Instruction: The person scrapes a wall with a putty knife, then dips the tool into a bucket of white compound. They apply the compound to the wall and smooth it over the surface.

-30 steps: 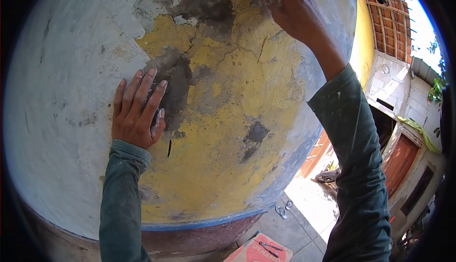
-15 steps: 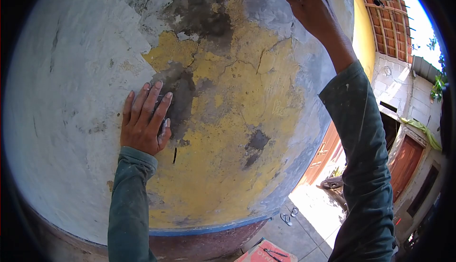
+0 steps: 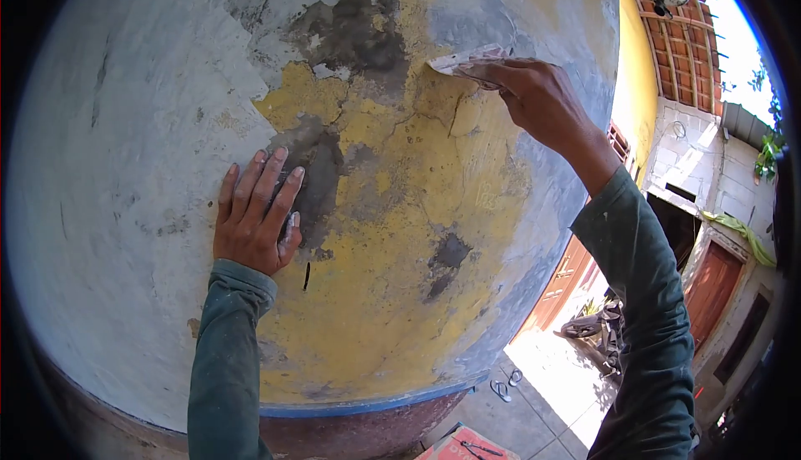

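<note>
The wall (image 3: 392,243) in front of me has worn yellow paint, white patches, grey bare spots and cracks. My left hand (image 3: 257,214) lies flat against it with fingers spread, at the border between the white area and a dark grey patch (image 3: 319,172). Higher up and to the right, my right hand (image 3: 542,101) pinches a flat, pale folded sheet (image 3: 471,63) with reddish marks. That sheet's left edge is at the wall, just right of the upper dark patch (image 3: 367,30); I cannot tell exactly what kind of sheet it is.
Below the wall's blue band, a red box (image 3: 471,447) with pliers (image 3: 482,446) on it sits low in view. Sandals (image 3: 501,390) lie on the paved floor (image 3: 521,414). To the right are a parked motorbike (image 3: 596,326), a wooden door (image 3: 713,285) and a tiled roof (image 3: 680,42).
My right hand has come down from the top edge of view along the wall, bringing the pale sheet fully into sight. My left hand has stayed in place.
</note>
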### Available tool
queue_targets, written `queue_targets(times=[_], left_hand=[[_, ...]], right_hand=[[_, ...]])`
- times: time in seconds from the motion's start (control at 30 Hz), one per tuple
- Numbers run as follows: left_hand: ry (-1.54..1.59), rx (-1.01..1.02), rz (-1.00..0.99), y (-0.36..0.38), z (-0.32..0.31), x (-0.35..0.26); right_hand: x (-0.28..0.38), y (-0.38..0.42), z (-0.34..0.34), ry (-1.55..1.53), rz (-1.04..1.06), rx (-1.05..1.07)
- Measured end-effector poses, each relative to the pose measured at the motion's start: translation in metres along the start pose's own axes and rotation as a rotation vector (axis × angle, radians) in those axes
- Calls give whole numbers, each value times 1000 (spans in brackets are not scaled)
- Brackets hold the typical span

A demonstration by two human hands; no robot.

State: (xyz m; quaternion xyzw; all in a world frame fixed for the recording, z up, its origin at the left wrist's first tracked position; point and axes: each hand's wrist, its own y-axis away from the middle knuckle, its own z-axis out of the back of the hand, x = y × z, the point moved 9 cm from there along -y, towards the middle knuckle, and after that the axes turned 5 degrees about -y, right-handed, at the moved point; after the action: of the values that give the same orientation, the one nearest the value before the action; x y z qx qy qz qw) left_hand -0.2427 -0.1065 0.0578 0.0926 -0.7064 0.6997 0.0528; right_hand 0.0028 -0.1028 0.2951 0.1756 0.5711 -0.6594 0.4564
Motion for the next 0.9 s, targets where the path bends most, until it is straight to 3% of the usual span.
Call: queue_targets(times=[0.07, 0.13, 0.2, 0.23, 0.3, 0.33, 0.43, 0.53, 0.6, 0.67, 0.73, 0.8, 0.83, 0.9], left_hand=[[8, -1, -3, 0, 0, -1], [10, -11, -11, 0, 0, -3], [-1, -16, -12, 0, 1, -1], [-1, -12, -9, 0, 0, -1], [-3, -2, -10, 1, -1, -2], [8, -4, -9, 0, 0, -1], [14, -3, -5, 0, 0, 0], [19, -9, -8, 1, -1, 0], [20, -16, -5, 1, -1, 0], [18, -4, -4, 1, 0, 0], [21, -9, 1, 2, 0, 0], [20, -13, -7, 1, 1, 0], [24, -15, -5, 1, 1, 0], [33, -19, -8, 1, 1, -2]], right_hand=[[-19, -14, 24, -62, -60, -38], [-61, -29, 54, 9, -194, -265], [-117, -46, 60, 27, -455, -309], [-133, -58, 59, 24, -452, -313], [-172, -67, 38, 30, -704, -132], [-174, -75, 32, 26, -703, -132], [-145, -105, 20, -117, -601, -201], [-83, -123, 9, -32, -583, -156], [-13, -116, 9, -12, -7, -327], [11, -88, 3, -27, 21, -225], [15, -82, 9, -36, 47, -141], [-11, -80, 13, -343, -154, 50], [-28, -90, 26, -218, -40, 35], [-60, -119, 49, -433, 77, -142]])
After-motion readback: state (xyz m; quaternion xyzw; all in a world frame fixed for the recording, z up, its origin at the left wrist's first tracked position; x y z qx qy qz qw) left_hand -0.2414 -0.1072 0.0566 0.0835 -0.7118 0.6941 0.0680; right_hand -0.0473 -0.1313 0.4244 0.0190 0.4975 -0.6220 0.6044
